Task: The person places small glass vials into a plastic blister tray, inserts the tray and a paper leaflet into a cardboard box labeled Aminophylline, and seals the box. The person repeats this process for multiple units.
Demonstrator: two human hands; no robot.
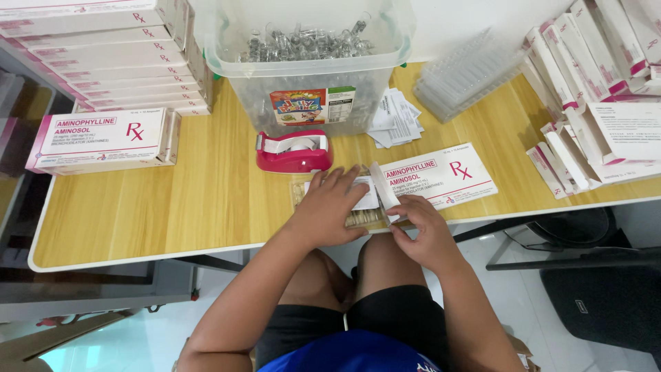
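Note:
My left hand (329, 205) lies flat, fingers spread, on a folded white paper leaflet (365, 195) that covers a clear tray of small glass ampoules (358, 219) near the table's front edge. My right hand (421, 231) pinches the end flap of an open white and pink carton (441, 179) that lies flat just right of the tray. The tray sits partly at the carton's open end; most of it is hidden under my left hand.
A red tape dispenser (294, 151) stands behind my hands. Behind it is a clear plastic tub of glass ampoules (310, 62). Closed cartons are stacked at back left (103, 138), flat cartons at right (592, 83), leaflets (396, 117) and clear trays (468, 72) at the back.

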